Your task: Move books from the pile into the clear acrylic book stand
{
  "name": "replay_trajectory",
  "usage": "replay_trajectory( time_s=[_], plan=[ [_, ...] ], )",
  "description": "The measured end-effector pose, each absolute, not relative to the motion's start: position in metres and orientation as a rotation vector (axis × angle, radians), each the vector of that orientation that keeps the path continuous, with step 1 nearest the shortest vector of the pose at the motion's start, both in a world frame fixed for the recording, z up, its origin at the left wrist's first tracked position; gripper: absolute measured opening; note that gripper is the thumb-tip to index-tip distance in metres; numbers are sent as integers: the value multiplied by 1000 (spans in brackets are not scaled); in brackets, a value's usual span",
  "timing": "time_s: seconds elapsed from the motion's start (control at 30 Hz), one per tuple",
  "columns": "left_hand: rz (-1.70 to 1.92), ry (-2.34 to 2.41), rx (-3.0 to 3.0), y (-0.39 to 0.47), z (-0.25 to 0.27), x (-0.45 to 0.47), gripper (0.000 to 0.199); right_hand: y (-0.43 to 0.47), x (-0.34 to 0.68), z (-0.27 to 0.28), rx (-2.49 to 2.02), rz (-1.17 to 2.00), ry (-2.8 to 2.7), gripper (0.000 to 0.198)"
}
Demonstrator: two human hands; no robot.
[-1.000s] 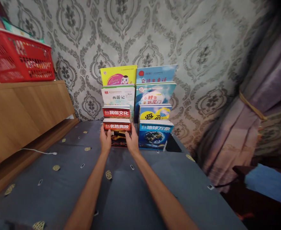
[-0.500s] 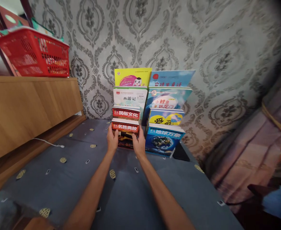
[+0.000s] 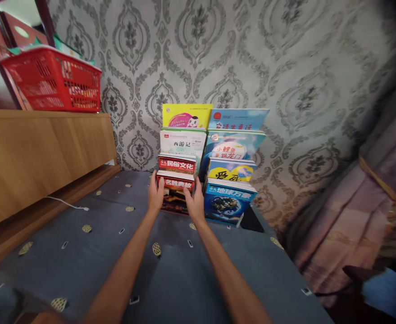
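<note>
My left hand (image 3: 155, 197) is at the left edge of a red-topped book (image 3: 175, 200) with white Chinese lettering and a dark picture. My right hand (image 3: 195, 202) is at its right edge. Both thumbs lie on the front cover, and the fingers run along the sides. Right behind stands another red book (image 3: 176, 165), then a white book (image 3: 180, 143) and a yellow book (image 3: 186, 113) at the back. Beside this row, a blue book with an Earth picture (image 3: 228, 203) fronts a second row with a blue and yellow book (image 3: 229, 173) and taller blue books (image 3: 236, 143).
The books stand on a grey-blue patterned cloth (image 3: 110, 252) against a patterned wall (image 3: 198, 58). A dark flat object (image 3: 252, 220) lies right of them. To the left are a wooden cabinet (image 3: 45, 153), a red basket (image 3: 52, 81) and a white cable (image 3: 69, 204). A curtain (image 3: 346, 225) hangs right.
The camera view has shifted a little, so the books appear slightly lower. Both hands remain at the sides of the front red-topped book, with the left thumb a little higher on it.
</note>
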State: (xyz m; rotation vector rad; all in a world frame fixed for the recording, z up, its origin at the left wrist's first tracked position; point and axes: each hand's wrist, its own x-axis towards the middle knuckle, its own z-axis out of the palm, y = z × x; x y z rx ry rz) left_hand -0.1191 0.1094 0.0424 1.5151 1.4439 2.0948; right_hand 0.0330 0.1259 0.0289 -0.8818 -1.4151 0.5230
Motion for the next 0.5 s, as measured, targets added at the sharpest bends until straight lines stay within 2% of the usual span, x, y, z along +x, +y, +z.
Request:
replay_trajectory(
  time_s=[0.2,0.5],
  plan=[
    [2043,1366,1601,126,74,-124,51,140,24,52,-828,551,-1398,76],
    [2039,1538,1754,119,76,-121,55,135,25,59,-860,511,-1404,72]
  ],
)
